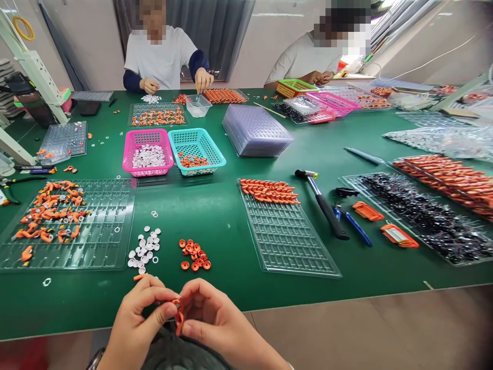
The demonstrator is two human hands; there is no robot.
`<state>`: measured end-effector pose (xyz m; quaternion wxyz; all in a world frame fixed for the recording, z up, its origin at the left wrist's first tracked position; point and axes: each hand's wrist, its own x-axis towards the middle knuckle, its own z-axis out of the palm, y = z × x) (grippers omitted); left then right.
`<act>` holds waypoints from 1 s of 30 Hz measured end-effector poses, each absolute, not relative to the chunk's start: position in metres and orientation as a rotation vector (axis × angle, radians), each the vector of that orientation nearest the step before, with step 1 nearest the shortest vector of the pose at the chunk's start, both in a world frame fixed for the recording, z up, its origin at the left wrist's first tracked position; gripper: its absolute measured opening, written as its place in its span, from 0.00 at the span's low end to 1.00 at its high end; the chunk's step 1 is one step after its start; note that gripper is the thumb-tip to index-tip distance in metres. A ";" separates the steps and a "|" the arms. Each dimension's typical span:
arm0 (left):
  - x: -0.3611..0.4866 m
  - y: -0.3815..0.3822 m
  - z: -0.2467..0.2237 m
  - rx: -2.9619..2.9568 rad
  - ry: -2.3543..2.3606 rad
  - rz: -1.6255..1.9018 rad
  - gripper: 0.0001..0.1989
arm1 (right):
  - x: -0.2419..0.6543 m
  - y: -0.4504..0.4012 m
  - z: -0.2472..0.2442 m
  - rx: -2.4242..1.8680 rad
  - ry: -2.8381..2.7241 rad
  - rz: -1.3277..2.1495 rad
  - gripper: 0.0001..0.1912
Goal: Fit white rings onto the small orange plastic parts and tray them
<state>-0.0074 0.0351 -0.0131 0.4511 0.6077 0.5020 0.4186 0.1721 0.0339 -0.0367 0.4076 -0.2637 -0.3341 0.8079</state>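
Observation:
Between the fingertips of my left hand (142, 318) and my right hand (217, 321) is a small orange plastic part (179, 321) with a greyish bit at its top. Both hands pinch it at the table's front edge, above my lap. Just beyond my left hand lies a heap of white round discs (144, 249). Next to it are several orange cup-shaped washers (194, 254). Partly covered by my left hand, another orange piece (140, 276) rests on the table. A clear tray (108, 246) to the left bears curved orange parts (50, 210).
A clear slotted tray (292, 236) holds rows of orange parts. To its right lie a hammer (323, 203), blue-handled pliers (358, 228) and a tray of black parts (423, 221). Pink (129, 149) and turquoise (217, 149) baskets stand mid-table. Two people work opposite.

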 end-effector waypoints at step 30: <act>-0.007 0.015 -0.007 1.619 1.274 1.108 0.09 | 0.159 0.025 -0.045 -0.691 -0.723 1.884 0.12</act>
